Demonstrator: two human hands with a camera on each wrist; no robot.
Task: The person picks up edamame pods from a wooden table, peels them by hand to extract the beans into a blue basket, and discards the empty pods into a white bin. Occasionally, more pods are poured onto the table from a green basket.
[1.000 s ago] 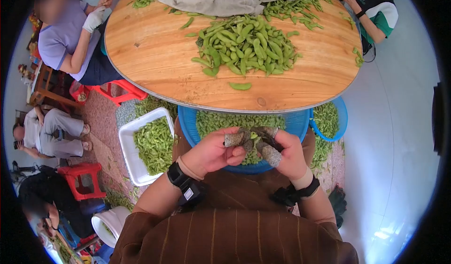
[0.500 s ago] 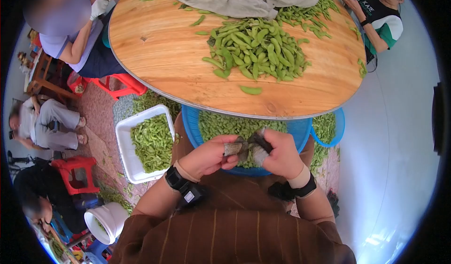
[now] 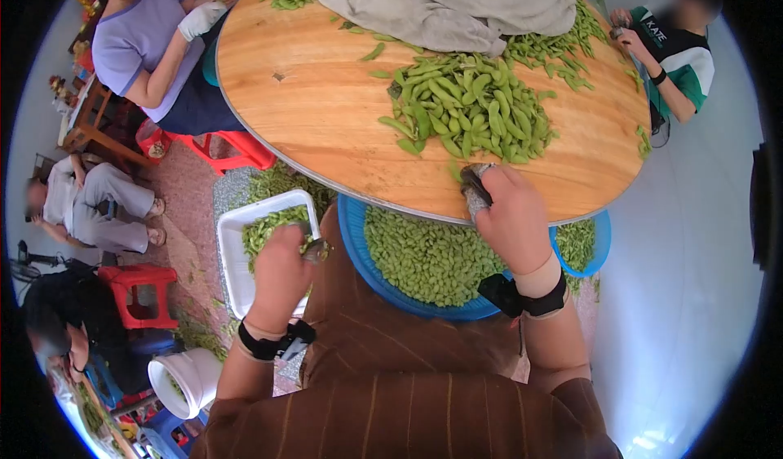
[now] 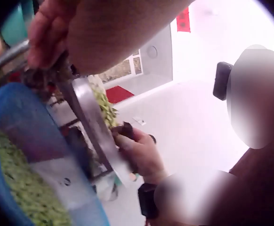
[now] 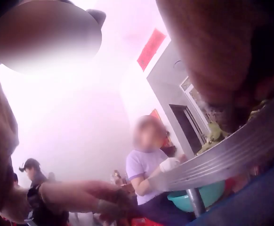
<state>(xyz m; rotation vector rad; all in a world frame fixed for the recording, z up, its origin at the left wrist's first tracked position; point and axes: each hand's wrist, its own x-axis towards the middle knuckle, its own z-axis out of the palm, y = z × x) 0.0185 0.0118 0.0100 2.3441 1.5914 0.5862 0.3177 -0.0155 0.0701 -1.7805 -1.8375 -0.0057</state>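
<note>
My left hand [image 3: 281, 267] hangs palm down over the white basin [image 3: 236, 275] of green pods, its thumb spread from its fingers. Grey and dark covers wrap the fingertips of both hands. At the table's near edge my right hand [image 3: 514, 210] pinches the end of a single green soybean pod [image 3: 453, 168]. Beyond it a pile of soybean pods [image 3: 473, 108] lies on the round wooden table [image 3: 318, 133]. Below, a blue basin [image 3: 352, 235] full of shelled green beans [image 3: 428, 259] rests at my lap. Both wrist views show the hands dark and blurred.
A grey cloth [image 3: 440, 6] covers part of the table, with more pods around it. A smaller blue basket [image 3: 602, 239] stands at right. Around are a white bucket [image 3: 200, 377], a red stool [image 3: 139, 296] and several people, two of them seated at the table.
My hands were together over the blue basin at a pod. They have parted: the left moved left over the white basin, the right forward to the single pod on the table.
</note>
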